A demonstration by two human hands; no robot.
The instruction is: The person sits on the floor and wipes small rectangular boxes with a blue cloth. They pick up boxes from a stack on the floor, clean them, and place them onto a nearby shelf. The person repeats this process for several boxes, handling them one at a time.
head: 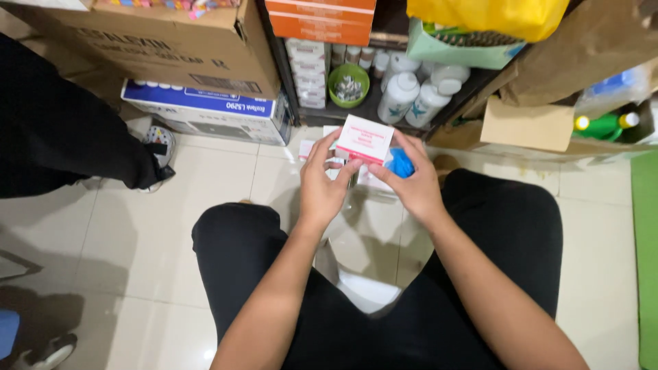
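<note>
I hold a small white box with pink print (364, 139) in front of me, above the tiled floor. My left hand (322, 185) grips its left and lower side with fingers curled round it. My right hand (411, 181) holds its right side. Something small and blue (401, 164) sits in my right palm behind the box. More white and pink packs (310, 147) lie on the floor just beyond my hands. My knees in black trousers frame the view.
A low dark shelf ahead holds white bottles (411, 96), a green bowl (349, 83) and stacked small boxes. Cardboard boxes (171, 41) stand at left, a brown box (528, 123) and a yellow bag (486, 17) at right. Another person's dark-clothed leg (62, 130) is at left.
</note>
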